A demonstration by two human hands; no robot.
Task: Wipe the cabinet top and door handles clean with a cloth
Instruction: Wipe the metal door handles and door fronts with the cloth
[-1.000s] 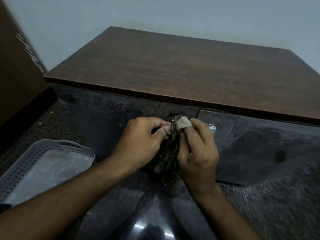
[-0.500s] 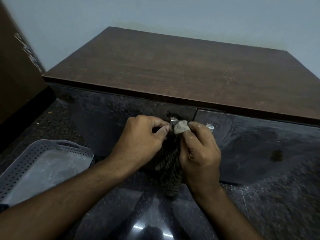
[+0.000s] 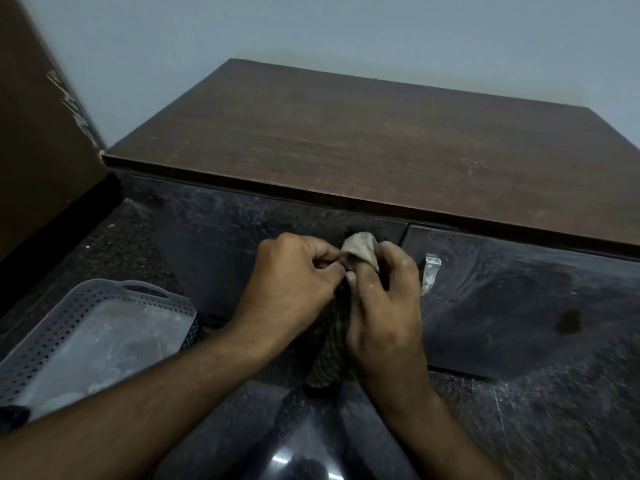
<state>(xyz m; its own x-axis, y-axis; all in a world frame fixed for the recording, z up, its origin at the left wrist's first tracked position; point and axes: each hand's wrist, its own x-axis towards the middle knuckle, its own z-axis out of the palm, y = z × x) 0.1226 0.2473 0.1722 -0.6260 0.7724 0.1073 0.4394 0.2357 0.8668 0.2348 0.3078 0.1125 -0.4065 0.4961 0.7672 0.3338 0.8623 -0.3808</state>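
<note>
- A grey perforated plastic basket (image 3: 93, 327) sits on the dark speckled floor at the far left, well apart from the work; it takes no part in this step, by my reading.
- The left hand (image 3: 294, 282) has its fingers curled in close at the inner edge of the left cabinet door (image 3: 242, 244). It seems to pinch a fold of the cloth, or the handle beneath it, probably to steady things while the other hand rubs; which of the two it grips I cannot tell.
- The cloth (image 3: 362, 247) is bunched over the left door's handle, which it hides, just below the front lip of the cabinet top. Its striped tail hangs down between the two wrists.
- The right hand (image 3: 384, 306) is closed round the cloth, one finger pushed up inside the pale fold, likely so the fabric wraps the small handle and reaches round it.
- The right door's metal handle (image 3: 430, 271) stands bare just beside the right hand; I judge it is not yet being wiped.
- The brown wooden cabinet top (image 3: 381, 143) lies beyond, with faint pale specks toward its right side.
</note>
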